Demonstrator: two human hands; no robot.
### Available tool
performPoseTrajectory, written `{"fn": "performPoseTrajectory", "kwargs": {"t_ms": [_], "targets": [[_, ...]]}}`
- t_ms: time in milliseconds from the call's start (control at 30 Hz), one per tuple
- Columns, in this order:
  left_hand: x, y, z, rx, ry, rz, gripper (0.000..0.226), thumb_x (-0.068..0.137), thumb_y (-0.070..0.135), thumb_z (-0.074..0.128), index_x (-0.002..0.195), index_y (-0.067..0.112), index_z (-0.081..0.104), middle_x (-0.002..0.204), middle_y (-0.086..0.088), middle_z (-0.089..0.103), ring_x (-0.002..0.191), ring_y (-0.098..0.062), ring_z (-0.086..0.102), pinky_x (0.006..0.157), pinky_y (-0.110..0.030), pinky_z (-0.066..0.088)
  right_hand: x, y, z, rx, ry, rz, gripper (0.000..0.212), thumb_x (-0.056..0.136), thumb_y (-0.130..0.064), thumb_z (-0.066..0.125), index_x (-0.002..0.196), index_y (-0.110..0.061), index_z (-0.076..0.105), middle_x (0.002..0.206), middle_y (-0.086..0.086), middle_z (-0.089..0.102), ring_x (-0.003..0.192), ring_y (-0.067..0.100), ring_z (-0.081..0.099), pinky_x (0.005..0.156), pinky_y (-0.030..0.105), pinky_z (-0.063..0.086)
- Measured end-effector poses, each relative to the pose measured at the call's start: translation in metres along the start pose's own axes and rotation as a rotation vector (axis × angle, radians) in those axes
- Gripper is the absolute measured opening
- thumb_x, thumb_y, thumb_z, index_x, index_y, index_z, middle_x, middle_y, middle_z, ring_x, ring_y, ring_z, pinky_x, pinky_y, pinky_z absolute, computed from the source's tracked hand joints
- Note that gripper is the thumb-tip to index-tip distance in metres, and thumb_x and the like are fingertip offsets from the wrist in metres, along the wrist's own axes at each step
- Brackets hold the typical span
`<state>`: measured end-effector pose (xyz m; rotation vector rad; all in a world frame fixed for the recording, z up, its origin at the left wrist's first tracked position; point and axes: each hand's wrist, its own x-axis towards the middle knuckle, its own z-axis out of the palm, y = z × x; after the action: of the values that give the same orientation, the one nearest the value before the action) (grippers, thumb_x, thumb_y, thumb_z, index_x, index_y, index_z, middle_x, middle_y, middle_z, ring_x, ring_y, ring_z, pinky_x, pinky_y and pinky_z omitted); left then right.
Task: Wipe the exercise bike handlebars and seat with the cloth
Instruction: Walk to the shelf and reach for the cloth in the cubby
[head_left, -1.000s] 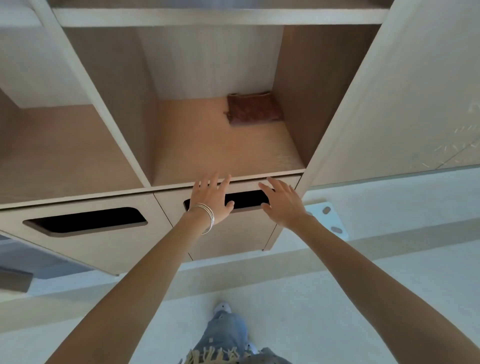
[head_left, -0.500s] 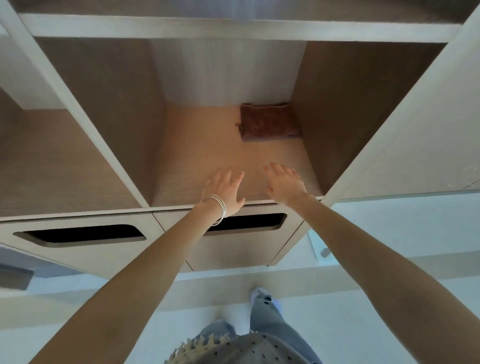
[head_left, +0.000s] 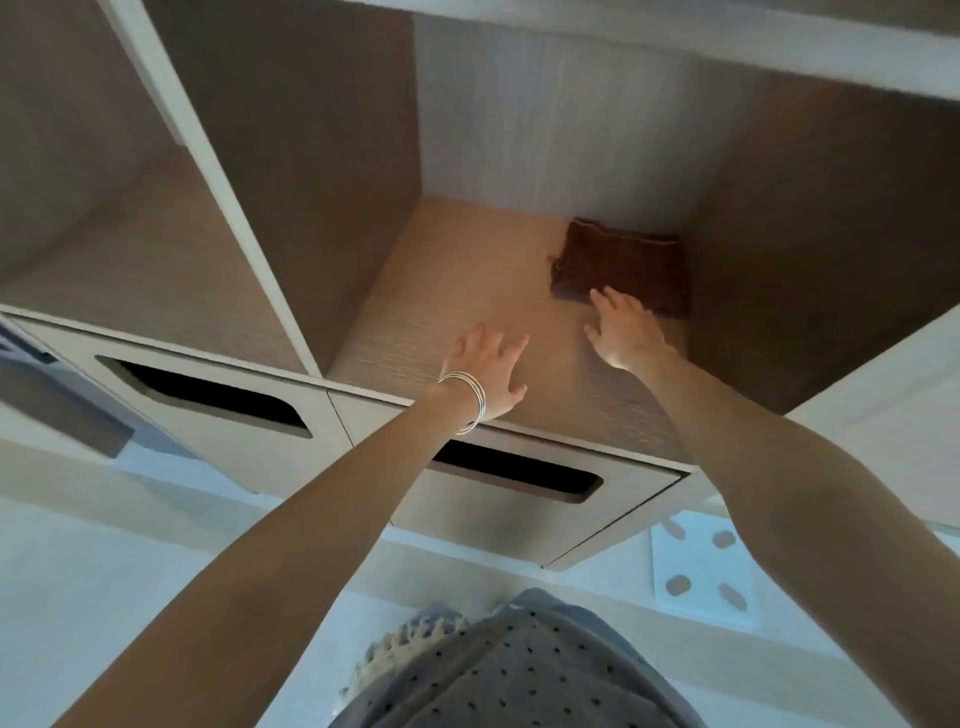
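A folded dark brown cloth (head_left: 626, 265) lies at the back right corner of an open wooden shelf cubby (head_left: 467, 291). My right hand (head_left: 626, 332) reaches into the cubby with fingers stretched out, its fingertips at the cloth's front edge. My left hand (head_left: 488, 371), with thin bangles on the wrist, hovers flat and open over the front of the same shelf floor, well short of the cloth. No exercise bike is in view.
The cubby's side walls (head_left: 810, 249) close in left and right. Below the shelf are two drawer fronts with dark cut-out handles (head_left: 514, 470). A white plate with oval holes (head_left: 701, 566) lies on the pale floor at lower right.
Both hands have gone deeper into the cubby. The right hand travelled from the shelf's front edge to the cloth; the left followed a shorter way. The camera moved closer.
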<state>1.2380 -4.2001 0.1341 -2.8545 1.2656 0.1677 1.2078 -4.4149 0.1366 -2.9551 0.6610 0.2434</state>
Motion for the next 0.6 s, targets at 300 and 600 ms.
{"fn": "performPoseTrajectory", "kwargs": {"t_ms": [300, 600], "targets": [[-0.003, -0.011, 0.005, -0.01, -0.027, -0.026, 0.07, 0.091, 0.046, 0.044, 0.148, 0.023, 0.011, 0.155, -0.013, 0.011, 0.142, -0.035, 0.009, 0.115, -0.049, 0.018, 0.029, 0.01, 0.003, 0.021, -0.033, -0.02, 0.052, 0.095, -0.03, 0.037, 0.145, -0.022, 0.027, 0.155, 0.003, 0.021, 0.142, 0.03, 0.015, 0.115, 0.056, 0.012], [-0.01, -0.022, 0.002, 0.045, -0.07, 0.035, 0.069, 0.092, 0.046, 0.042, 0.149, 0.022, 0.01, 0.155, -0.013, 0.011, 0.142, -0.034, 0.009, 0.114, -0.047, 0.017, 0.001, 0.007, 0.002, 0.031, -0.061, -0.042, 0.05, 0.094, -0.022, 0.036, 0.144, -0.021, 0.032, 0.154, 0.002, 0.022, 0.14, 0.028, 0.021, 0.116, 0.053, 0.011]]}}
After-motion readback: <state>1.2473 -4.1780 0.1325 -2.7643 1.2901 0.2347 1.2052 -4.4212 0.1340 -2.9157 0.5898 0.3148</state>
